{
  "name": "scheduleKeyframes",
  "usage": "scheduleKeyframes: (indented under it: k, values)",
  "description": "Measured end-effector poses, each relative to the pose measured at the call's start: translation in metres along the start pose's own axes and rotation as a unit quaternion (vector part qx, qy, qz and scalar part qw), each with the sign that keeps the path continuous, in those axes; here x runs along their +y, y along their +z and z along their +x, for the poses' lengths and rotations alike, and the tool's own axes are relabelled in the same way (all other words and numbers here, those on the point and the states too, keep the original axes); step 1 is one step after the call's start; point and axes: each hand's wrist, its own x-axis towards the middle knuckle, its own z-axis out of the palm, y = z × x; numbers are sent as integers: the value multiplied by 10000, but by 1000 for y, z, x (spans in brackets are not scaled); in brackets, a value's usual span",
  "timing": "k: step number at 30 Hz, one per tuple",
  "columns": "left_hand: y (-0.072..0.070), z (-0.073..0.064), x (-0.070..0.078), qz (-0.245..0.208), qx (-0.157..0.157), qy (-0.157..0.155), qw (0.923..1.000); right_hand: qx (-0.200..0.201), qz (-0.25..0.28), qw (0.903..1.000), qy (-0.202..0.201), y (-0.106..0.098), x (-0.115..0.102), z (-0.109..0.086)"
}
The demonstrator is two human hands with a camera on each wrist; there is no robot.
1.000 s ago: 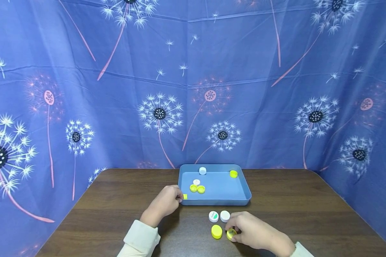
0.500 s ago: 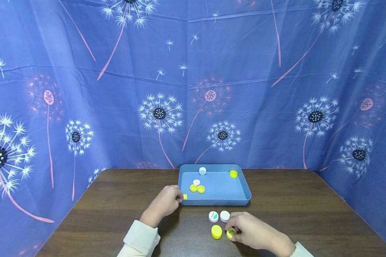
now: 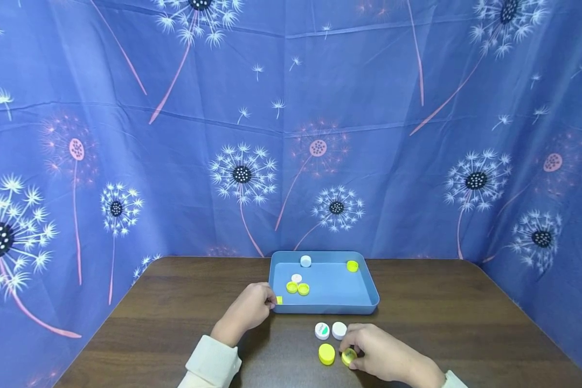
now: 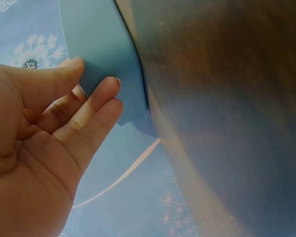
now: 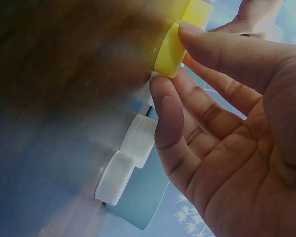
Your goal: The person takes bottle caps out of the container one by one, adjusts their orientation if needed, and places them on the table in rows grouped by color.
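My right hand [image 3: 375, 350] pinches a yellow bottle cap [image 3: 348, 356] between thumb and fingers, low at the tabletop. Just left of it lies another yellow cap [image 3: 326, 354], with two white caps [image 3: 322, 331] in a row behind, one bearing a green mark. The right wrist view shows the held cap [image 5: 168, 54] tilted between thumb and fingertip. At the front left corner of a blue tray [image 3: 327, 310], my left hand [image 3: 249, 307] pinches the wall, thumb at the rim [image 4: 81, 29] and fingers against the outside. A yellow piece [image 3: 279, 300] shows inside, beside those fingertips.
Inside the tray, two yellow caps [image 3: 303, 290] and a white cap [image 3: 296, 278] sit together at the left. Another white cap [image 3: 305, 261] and a yellow one [image 3: 352, 266] lie near its back wall. Behind the brown table [image 3: 174, 302] hangs a blue dandelion-print cloth [image 3: 397, 199].
The head view has shifted so that everything appears slightly lower. Both hands keep their places, the left at the tray corner and the right on the yellow bottle cap.
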Motion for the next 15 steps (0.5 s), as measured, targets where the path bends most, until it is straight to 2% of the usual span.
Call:
scheduleKeyframes:
  k: [9,15]
  values:
    - [1,1,-1,15,13,31,10000,77,0,9999,-154,-3,2,-2]
    - [2,2,-3,77,18,57,10000,373,6,9986,-369,-6,2,-3]
